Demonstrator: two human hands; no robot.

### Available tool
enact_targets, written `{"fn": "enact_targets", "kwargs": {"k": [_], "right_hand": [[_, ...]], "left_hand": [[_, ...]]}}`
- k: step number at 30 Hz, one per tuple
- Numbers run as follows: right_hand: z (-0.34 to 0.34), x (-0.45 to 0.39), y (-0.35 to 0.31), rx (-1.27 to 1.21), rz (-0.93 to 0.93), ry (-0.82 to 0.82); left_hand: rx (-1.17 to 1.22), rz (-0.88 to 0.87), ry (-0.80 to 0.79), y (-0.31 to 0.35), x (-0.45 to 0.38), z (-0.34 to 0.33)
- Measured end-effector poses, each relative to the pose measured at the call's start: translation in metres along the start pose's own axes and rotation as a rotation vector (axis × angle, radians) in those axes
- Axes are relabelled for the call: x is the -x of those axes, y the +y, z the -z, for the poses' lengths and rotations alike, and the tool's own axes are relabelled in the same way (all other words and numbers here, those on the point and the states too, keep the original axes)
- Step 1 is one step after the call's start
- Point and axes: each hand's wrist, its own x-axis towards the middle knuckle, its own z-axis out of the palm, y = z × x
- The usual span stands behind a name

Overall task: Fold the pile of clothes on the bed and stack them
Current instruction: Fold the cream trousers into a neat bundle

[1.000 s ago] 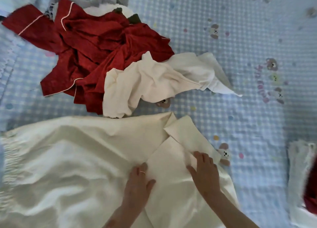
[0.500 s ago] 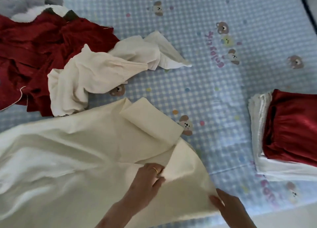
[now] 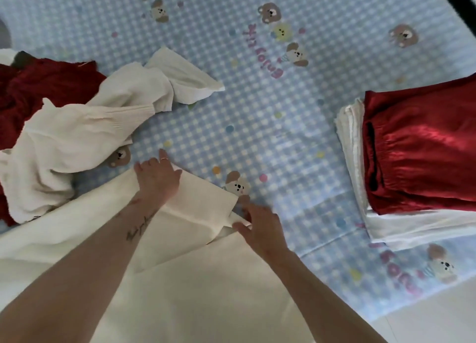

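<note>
A large cream garment [image 3: 195,286] lies spread across the near part of the bed, with a folded-over flap [image 3: 198,203] at its far corner. My left hand [image 3: 157,180] lies flat on the far end of that flap, fingers spread. My right hand [image 3: 257,221] pinches the flap's right edge where it meets the cloth below. To the left lies the unfolded pile: a white knit sweater [image 3: 77,136] over red satin clothes [image 3: 38,90]. At the right sits a stack [image 3: 365,221] of folded white cloth with folded red satin shorts [image 3: 422,152] on top.
The bed sheet [image 3: 270,110] is blue checked with bear prints, bare between the pile and the stack. The bed's near right edge meets a pale floor [image 3: 438,322]. A dark edge [image 3: 453,0] crosses the top right corner.
My left hand moved forward from the flap's near edge onto its far corner. My right hand moved up from the garment's near corner to the flap's right edge. The view shifted right.
</note>
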Motion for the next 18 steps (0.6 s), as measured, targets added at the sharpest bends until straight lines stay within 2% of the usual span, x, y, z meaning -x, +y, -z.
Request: {"fn": "enact_targets", "kwargs": {"k": [1, 3, 5, 7, 10, 12, 14, 16, 18], "right_hand": [[-0.002, -0.007, -0.003, 0.011, 0.017, -0.016], [0.001, -0.015, 0.000, -0.085, -0.115, 0.079], [0.008, -0.017, 0.011, -0.180, -0.329, 0.178], [0.015, -0.021, 0.020, -0.265, -0.355, 0.227], [0.027, -0.044, 0.011, -0.480, -0.219, 0.140], [0.032, -0.067, -0.001, -0.583, -0.243, 0.007], [0.031, -0.087, -0.009, -0.506, -0.249, -0.094], [0.029, -0.100, -0.013, -0.319, -0.234, -0.052], [0.033, -0.105, -0.014, -0.208, -0.239, 0.106]], "left_hand": [[0.033, 0.050, -0.103, -0.007, -0.007, 0.006], [0.167, -0.020, -0.224, -0.014, -0.018, 0.020], [0.310, -0.205, -0.192, -0.009, -0.024, 0.041], [0.489, -0.336, -0.127, 0.010, -0.031, 0.067], [0.618, -0.476, -0.066, 0.038, -0.048, 0.093], [0.569, -0.517, -0.086, 0.049, -0.058, 0.096], [0.575, -0.519, -0.126, 0.057, -0.063, 0.091], [0.558, -0.477, -0.026, 0.060, -0.063, 0.079], [0.480, -0.375, 0.224, 0.057, -0.046, 0.061]]}}
